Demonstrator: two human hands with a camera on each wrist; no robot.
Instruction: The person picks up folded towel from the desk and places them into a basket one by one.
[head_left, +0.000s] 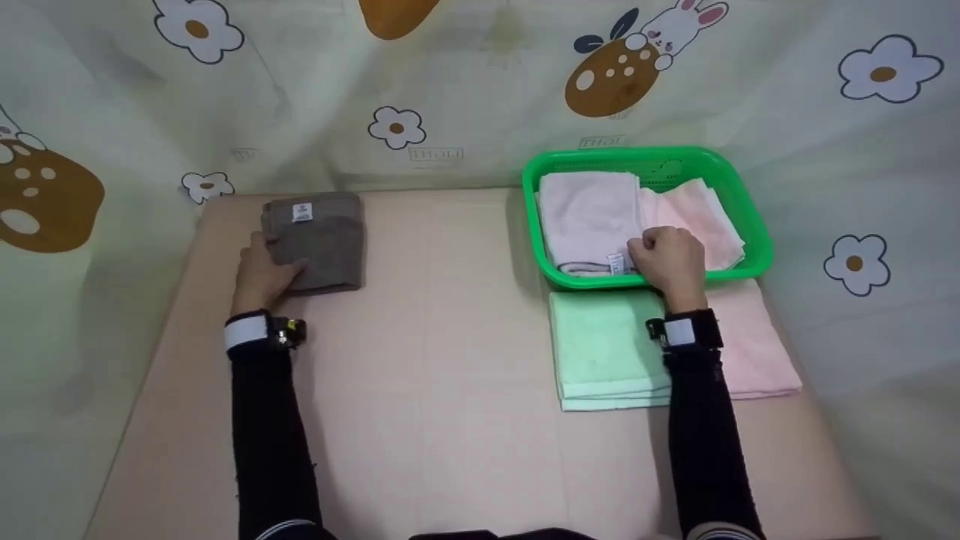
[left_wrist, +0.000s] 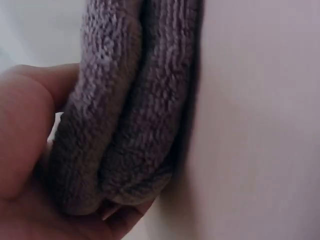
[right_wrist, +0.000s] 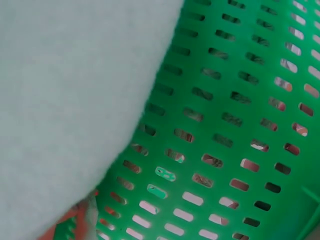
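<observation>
One green towel (head_left: 607, 341) lies low on the right. Farther up, at the left, the left hand (head_left: 262, 277) grips the gray towel (head_left: 322, 240) by its near left corner. At the right, the right hand (head_left: 671, 262) curls beside a pale purple towel (head_left: 589, 214) in the green basket (head_left: 622, 155); I can't tell if it holds cloth.

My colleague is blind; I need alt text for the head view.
A person's left hand grips a folded gray cloth on a table; the curled right hand is over a green basket of folded cloths. A green cloth and a pink cloth lie in front.
</observation>
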